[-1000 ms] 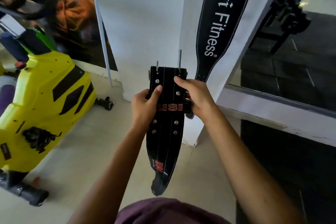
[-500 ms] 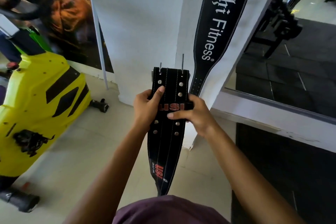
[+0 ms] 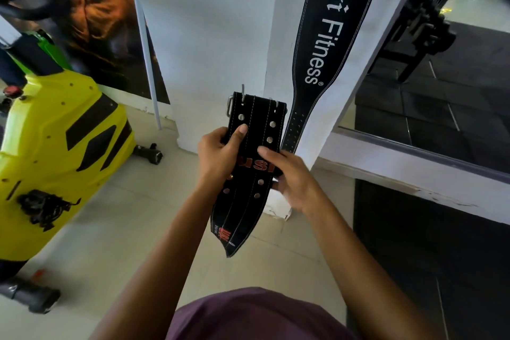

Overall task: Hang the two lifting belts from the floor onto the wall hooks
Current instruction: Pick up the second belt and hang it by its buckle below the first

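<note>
**Fingers clamp the studded belt upright, short of any hook**

Fingers of the left hand [image 3: 218, 154] curl round the left edge of the studded belt [image 3: 248, 174], thumb pressed on its face. Its long axis runs vertically, buckle end up, tip dangling toward the floor [image 3: 110, 229]. Right hand [image 3: 289, 176] pinches the right edge, equally near. Just right, the hung belt [image 3: 325, 36] lies flat against the pillar [image 3: 220, 22]; its hook is out of view.

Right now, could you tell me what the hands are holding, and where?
Both hold the USI belt near its buckle end: left hand on one edge, right hand on the other.
</note>
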